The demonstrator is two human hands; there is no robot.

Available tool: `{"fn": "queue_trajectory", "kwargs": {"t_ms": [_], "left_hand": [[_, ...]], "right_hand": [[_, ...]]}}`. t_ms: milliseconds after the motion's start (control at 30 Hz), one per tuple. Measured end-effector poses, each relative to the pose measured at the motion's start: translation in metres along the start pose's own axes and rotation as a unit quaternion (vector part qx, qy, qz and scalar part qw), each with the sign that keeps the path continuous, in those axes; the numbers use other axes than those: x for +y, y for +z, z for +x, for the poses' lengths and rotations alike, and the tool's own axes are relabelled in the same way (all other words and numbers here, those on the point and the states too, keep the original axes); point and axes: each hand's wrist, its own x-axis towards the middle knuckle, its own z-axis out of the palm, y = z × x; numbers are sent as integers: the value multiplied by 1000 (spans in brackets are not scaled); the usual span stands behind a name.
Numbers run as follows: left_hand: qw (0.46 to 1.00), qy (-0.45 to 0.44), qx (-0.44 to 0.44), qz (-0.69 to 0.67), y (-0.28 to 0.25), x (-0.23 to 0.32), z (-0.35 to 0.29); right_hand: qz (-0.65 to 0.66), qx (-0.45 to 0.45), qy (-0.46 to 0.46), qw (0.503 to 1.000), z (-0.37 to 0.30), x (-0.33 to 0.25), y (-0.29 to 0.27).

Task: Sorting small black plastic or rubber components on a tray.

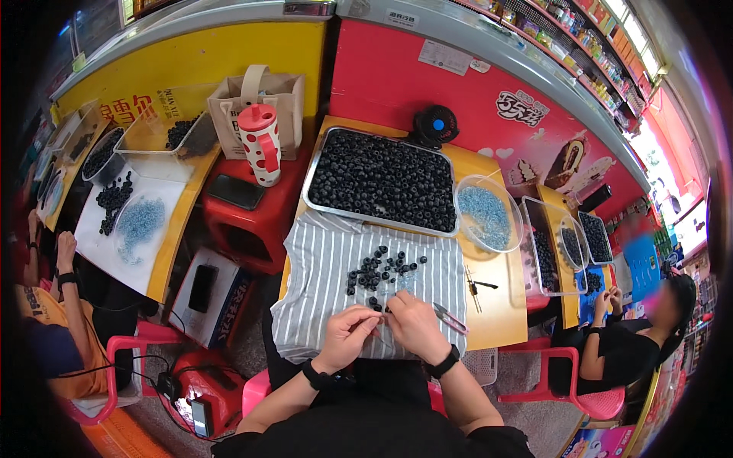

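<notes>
Low in the frame's centre, the left hand [347,333] and right hand [413,324] are brought together over a striped cloth [321,267] on the yellow tabletop [500,305]. A small black ring [386,309] is pinched in the narrow grip of the right fingertips; the left grip is closed, its contents unclear. Loose black rings [382,269] are scattered just above; a full metal tray [382,181] lies beyond.

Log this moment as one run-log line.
left hand: pinching small dark ring | right hand: touching it | surface: striped cloth | nearby: loose dark rings, full tray
</notes>
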Motion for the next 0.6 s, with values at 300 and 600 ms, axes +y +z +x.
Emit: {"fn": "queue_trajectory", "kwargs": {"t_ms": [300,600], "left_hand": [[977,-102,-120,-143,-10,1,2],[975,-130,-91,-158,-13,-6,4]], "right_hand": [[252,56,-6,966,-23,-24,-8],[-51,61,13,997,16,25,-14]]}}
